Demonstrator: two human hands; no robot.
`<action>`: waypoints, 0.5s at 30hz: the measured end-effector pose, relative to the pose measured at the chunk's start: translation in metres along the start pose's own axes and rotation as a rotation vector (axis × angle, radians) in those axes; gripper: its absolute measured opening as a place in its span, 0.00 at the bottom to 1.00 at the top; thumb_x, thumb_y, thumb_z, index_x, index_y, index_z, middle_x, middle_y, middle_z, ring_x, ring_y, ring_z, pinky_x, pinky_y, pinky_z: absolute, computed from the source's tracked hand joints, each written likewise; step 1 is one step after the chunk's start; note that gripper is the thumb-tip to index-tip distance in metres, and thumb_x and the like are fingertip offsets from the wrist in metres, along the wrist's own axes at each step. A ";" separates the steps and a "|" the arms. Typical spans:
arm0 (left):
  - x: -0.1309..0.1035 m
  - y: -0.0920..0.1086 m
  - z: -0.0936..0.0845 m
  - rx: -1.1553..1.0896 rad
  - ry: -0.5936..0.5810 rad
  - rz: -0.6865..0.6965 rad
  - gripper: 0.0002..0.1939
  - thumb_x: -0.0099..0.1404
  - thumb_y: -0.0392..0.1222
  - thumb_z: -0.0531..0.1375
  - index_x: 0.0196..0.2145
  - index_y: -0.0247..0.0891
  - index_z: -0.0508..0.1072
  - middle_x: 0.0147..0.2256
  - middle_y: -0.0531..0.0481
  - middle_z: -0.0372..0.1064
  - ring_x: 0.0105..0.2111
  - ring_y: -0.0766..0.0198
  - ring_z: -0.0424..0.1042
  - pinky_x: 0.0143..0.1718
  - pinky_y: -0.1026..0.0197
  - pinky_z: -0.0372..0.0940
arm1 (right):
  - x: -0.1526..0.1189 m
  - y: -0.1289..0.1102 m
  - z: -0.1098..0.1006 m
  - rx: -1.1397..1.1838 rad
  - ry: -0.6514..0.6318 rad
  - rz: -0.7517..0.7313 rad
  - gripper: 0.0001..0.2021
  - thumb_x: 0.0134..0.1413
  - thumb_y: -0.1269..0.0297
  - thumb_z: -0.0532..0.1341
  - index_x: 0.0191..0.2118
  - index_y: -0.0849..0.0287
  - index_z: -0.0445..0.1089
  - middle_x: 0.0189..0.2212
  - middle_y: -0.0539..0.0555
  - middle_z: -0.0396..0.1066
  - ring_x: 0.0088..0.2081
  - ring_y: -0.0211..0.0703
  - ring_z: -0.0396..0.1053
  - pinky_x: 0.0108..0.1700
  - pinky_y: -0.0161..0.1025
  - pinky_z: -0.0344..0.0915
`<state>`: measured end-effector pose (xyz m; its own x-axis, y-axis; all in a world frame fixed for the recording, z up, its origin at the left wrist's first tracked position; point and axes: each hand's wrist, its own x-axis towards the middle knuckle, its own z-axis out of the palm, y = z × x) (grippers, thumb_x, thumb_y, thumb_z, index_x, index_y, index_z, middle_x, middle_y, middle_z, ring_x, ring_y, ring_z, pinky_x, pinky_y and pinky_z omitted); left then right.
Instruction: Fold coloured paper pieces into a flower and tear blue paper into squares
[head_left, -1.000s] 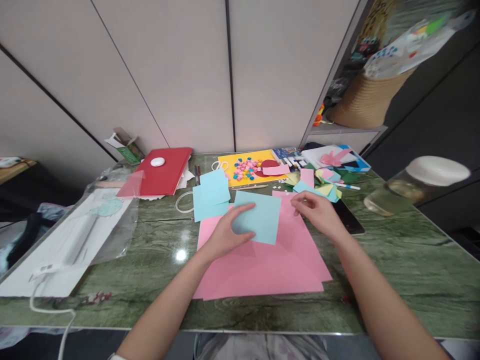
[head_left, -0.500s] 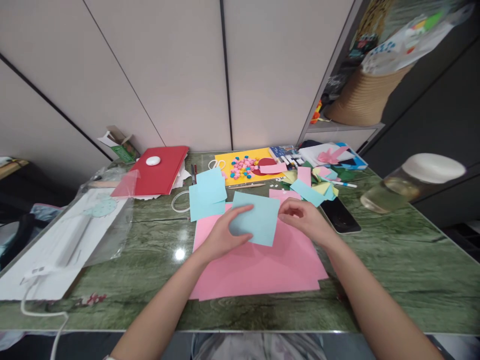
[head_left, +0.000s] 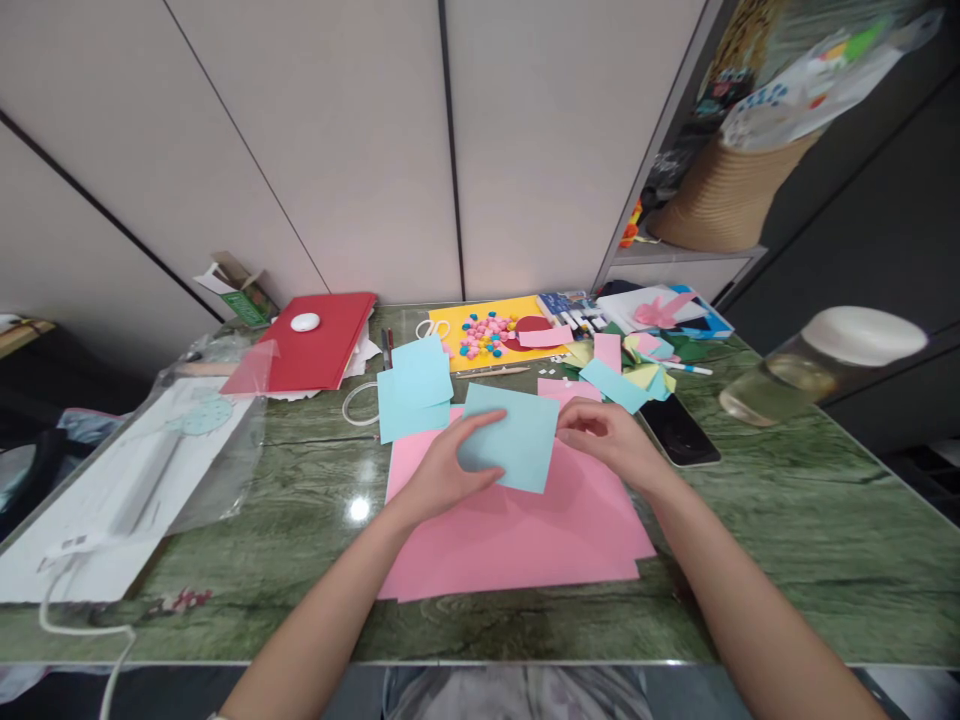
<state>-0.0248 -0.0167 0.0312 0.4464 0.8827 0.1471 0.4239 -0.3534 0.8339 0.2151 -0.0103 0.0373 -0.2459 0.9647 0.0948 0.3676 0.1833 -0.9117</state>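
A light blue sheet of paper (head_left: pixel 514 440) is held above large pink sheets (head_left: pixel 517 545). My left hand (head_left: pixel 442 470) grips its left side, with the thumb and a finger over the face and the other fingers hidden behind. At the right edge, my right hand (head_left: pixel 604 440) is curled, its fingertips pinched against the paper's border. More light blue sheets (head_left: pixel 416 385) lie beyond my left hand. Past the right hand are a small pink piece (head_left: pixel 568 388) and a heap of coloured paper pieces (head_left: pixel 626 370).
Behind lies a yellow sheet (head_left: pixel 446 310) with colourful little balls (head_left: pixel 486 335). White-handled scissors (head_left: pixel 435 328), a pencil (head_left: pixel 491 372) and a tape roll (head_left: pixel 358 404) are nearby. A phone (head_left: pixel 682 432) and a lidded bottle (head_left: pixel 810 370) stand right; a red folder (head_left: pixel 322 345) and glue gun (head_left: pixel 142 485) left.
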 end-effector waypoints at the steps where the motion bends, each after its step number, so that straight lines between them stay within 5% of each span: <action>1: 0.000 0.000 0.000 0.001 -0.002 0.000 0.31 0.53 0.37 0.62 0.54 0.47 0.60 0.54 0.53 0.59 0.54 0.58 0.59 0.54 0.56 0.56 | 0.000 0.000 0.000 0.000 0.001 0.002 0.04 0.46 0.65 0.59 0.26 0.58 0.70 0.29 0.52 0.68 0.32 0.41 0.64 0.35 0.39 0.59; 15: 0.000 0.000 -0.001 0.003 -0.001 0.005 0.31 0.53 0.36 0.62 0.54 0.48 0.60 0.54 0.54 0.59 0.54 0.59 0.59 0.54 0.57 0.56 | -0.001 0.000 0.000 -0.023 -0.001 0.004 0.05 0.46 0.64 0.59 0.25 0.59 0.69 0.28 0.52 0.67 0.31 0.40 0.63 0.34 0.39 0.57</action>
<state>-0.0255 -0.0168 0.0317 0.4497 0.8803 0.1510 0.4236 -0.3591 0.8316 0.2154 -0.0112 0.0377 -0.2448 0.9653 0.0907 0.3892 0.1835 -0.9027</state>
